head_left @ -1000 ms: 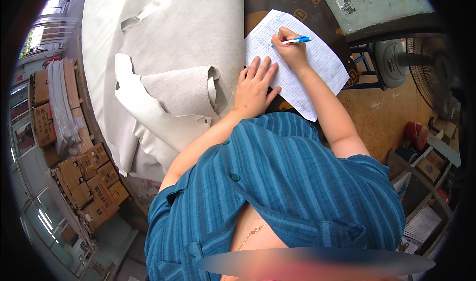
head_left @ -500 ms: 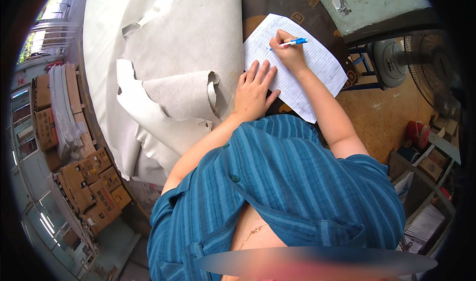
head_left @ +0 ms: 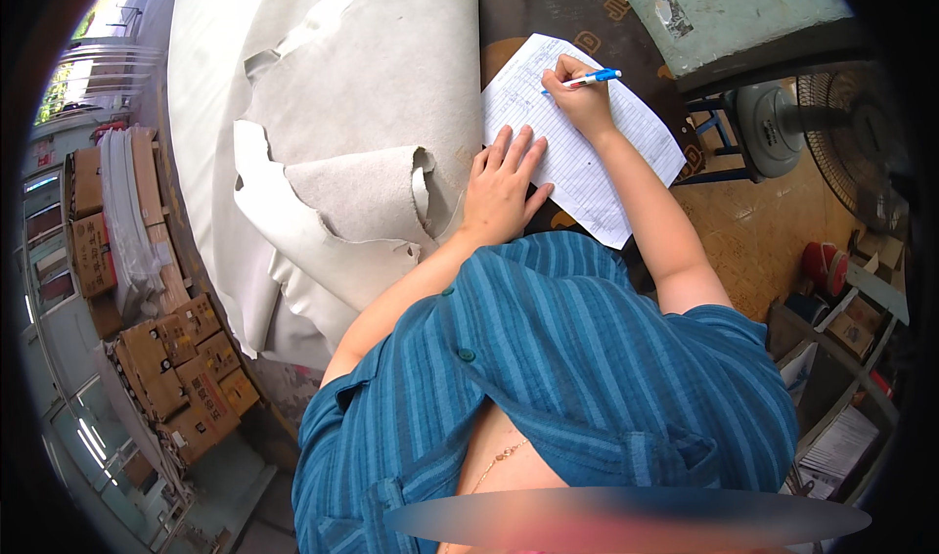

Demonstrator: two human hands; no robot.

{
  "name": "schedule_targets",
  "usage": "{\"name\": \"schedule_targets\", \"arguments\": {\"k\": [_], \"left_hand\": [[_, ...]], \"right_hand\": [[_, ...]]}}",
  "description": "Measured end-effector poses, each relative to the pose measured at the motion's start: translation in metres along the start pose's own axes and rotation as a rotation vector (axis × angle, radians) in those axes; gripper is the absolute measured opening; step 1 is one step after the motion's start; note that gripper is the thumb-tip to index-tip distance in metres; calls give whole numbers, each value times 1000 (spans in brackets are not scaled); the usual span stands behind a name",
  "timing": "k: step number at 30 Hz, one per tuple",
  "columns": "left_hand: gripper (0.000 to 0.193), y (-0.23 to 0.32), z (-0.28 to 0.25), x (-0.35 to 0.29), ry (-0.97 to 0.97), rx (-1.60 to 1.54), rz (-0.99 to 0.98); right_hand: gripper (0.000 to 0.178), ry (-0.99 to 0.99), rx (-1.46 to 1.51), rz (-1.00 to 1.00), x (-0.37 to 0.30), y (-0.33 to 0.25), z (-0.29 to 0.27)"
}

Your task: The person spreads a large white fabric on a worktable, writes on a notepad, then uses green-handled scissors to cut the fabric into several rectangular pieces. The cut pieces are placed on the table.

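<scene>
A lined white sheet of paper (head_left: 606, 163) lies on the dark patterned table top (head_left: 528, 6). My right hand (head_left: 579, 99) grips a blue and white pen (head_left: 587, 79), its tip on the upper part of the sheet. My left hand (head_left: 502, 184) rests flat, fingers spread, on the sheet's left edge, holding it down. To the left of that hand lies a pile of pale grey leather hides (head_left: 362, 133), one edge curled over.
A light green slab (head_left: 724, 11) lies at the table's far right. On the floor to the right stand a grey fan (head_left: 841, 133) and a blue stool (head_left: 719, 129). Stacked cardboard boxes (head_left: 186, 378) line the left. Shelves with papers (head_left: 841, 398) are at lower right.
My right hand with the pen has shifted slightly over the sheet as it writes. My left hand stays flat on the paper.
</scene>
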State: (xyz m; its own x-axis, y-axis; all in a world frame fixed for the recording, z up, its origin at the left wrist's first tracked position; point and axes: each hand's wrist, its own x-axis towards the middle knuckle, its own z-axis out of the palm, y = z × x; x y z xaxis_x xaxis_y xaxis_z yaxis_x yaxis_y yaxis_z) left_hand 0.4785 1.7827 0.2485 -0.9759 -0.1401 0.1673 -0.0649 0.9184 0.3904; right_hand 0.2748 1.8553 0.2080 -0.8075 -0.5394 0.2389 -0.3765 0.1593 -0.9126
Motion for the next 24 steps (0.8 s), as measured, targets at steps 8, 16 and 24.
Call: {"name": "schedule_targets", "arguments": {"k": [8, 16, 24], "left_hand": [[60, 0, 0, 0, -4, -16, 1], [61, 0, -3, 0, 4, -17, 3], [61, 0, -3, -3, 2, -36, -15]], "right_hand": [[33, -12, 10, -18, 0, 0, -1], [30, 22, -42, -122, 0, 0, 0], [34, 44, 283, 169, 16, -3, -12]]}}
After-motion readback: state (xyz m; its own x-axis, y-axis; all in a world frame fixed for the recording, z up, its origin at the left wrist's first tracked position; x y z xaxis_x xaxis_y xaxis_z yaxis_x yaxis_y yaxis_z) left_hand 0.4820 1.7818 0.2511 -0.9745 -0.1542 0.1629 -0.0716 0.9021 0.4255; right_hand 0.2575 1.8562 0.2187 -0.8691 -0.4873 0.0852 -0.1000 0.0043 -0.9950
